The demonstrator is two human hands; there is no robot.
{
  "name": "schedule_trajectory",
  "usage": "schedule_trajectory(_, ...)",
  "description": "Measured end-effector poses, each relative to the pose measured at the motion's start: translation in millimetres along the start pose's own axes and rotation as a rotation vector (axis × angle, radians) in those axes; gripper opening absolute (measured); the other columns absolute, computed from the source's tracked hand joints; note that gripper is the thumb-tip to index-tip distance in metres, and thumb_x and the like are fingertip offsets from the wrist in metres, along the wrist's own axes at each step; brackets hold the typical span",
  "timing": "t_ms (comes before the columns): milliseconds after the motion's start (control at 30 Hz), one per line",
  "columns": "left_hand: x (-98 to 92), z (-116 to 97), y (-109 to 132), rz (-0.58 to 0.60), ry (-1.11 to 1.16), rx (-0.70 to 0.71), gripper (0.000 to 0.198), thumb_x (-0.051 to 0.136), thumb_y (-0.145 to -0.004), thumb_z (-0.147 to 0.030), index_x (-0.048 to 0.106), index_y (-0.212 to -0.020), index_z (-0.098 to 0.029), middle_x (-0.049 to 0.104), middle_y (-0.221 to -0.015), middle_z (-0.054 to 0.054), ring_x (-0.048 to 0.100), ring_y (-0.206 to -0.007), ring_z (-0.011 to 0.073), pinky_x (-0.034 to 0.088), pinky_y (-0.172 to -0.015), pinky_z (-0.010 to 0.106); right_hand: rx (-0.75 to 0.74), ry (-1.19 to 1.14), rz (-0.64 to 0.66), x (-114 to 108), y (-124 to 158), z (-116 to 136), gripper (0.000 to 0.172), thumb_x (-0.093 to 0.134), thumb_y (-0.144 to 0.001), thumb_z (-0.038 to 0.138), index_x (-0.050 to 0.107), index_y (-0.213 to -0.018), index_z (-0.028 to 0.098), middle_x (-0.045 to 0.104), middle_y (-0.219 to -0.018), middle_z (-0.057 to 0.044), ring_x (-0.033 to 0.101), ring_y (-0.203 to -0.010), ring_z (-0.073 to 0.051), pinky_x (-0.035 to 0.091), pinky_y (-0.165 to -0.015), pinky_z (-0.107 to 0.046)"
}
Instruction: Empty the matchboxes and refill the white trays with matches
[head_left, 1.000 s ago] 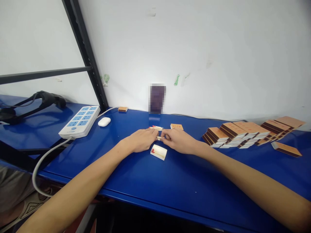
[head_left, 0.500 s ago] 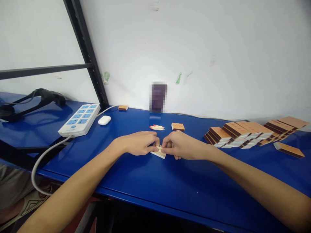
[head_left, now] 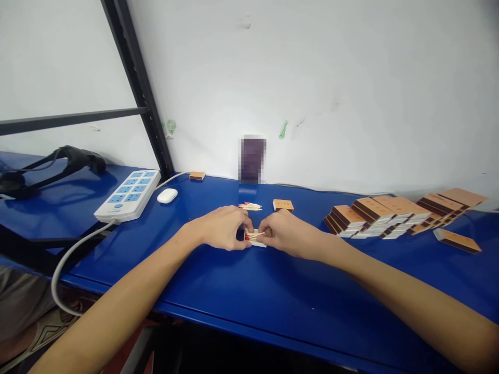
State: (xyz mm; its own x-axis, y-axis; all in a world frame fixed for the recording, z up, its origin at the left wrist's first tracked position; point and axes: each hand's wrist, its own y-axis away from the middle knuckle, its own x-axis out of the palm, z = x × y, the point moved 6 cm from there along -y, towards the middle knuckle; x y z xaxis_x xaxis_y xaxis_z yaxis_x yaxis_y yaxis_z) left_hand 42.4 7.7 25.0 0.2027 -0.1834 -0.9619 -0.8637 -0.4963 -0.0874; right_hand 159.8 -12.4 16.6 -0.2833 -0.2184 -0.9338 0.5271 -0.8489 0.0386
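A small white matchbox tray (head_left: 259,244) holding red-headed matches (head_left: 249,236) lies on the blue table between my hands. The thumb and fingers of my left hand (head_left: 230,228) grip the tray's left end, near the match heads. My right hand (head_left: 286,232) is closed in a pinch at the tray's right end, on the pale ends of some matches; its fingertips are partly hidden. Just beyond lies a loose pile of matches (head_left: 250,206). A tan matchbox sleeve or box (head_left: 283,204) sits behind my right hand.
Stacked matchboxes (head_left: 374,214) stand at the right, with a single matchbox (head_left: 458,240) in front. At the left are a power strip (head_left: 128,195), a white earbud case (head_left: 167,196), another matchbox (head_left: 197,175) and a black headset-like strap (head_left: 74,158). A pixelated dark object (head_left: 252,160) leans on the wall.
My left hand has shifted from over the matches to the tray's left end, uncovering the red heads. The tray has turned straighter, and my right hand stays at its right end.
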Motion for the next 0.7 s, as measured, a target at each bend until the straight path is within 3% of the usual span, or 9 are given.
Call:
schedule_trajectory(233, 1.2, 3, -2, -0.001, 0.012, -0.002, 0.025, 0.071, -0.078, -0.039, 0.070, -0.093, -0.019, 0.069, -0.084, 0.002, 0.062, -0.071, 0.0162, 0.044, -0.067, 0.028, -0.068, -0.066, 0.040, -5, 1, -6, 0.019, 0.052, -0.085, 0.019, 0.067, -0.072, 0.017, 0.061, -0.061, 0.000, 0.047, -0.052, -0.010, 0.034, -0.052, -0.024)
schedule_trajectory(533, -1.6, 6, -2, -0.034, 0.053, -0.009, 0.038, 0.074, -0.074, -0.051, 0.066, -0.094, -0.020, 0.067, -0.084, -0.001, 0.059, -0.069, 0.0147, 0.041, -0.063, 0.026, -0.076, -0.131, 0.091, -10, -1, -11, 0.018, 0.052, -0.082, 0.014, 0.069, -0.079, 0.018, 0.062, -0.065, 0.001, 0.048, -0.055, -0.011, 0.036, -0.052, -0.023)
schedule_trajectory(633, -3.4, 15, -2, -0.103, 0.080, -0.026, 0.044, 0.062, -0.083, -0.058, 0.065, -0.101, -0.018, 0.067, -0.084, 0.001, 0.060, -0.071, 0.0157, 0.042, -0.065, 0.027, -0.086, -0.100, -0.021, -18, -3, -15, 0.019, 0.052, -0.086, 0.021, 0.070, -0.080, 0.018, 0.065, -0.068, 0.000, 0.053, -0.060, -0.012, 0.039, -0.058, -0.025)
schedule_trajectory(700, -4.5, 24, -3, -0.159, 0.087, -0.043, 0.040, 0.047, -0.095, -0.053, 0.064, -0.102, -0.017, 0.067, -0.085, 0.003, 0.060, -0.073, 0.0158, 0.042, -0.068, 0.028, -0.058, -0.058, -0.156, -25, -5, -23, 0.022, 0.051, -0.089, 0.025, 0.070, -0.083, 0.018, 0.065, -0.069, 0.000, 0.054, -0.062, -0.013, 0.040, -0.060, -0.026)
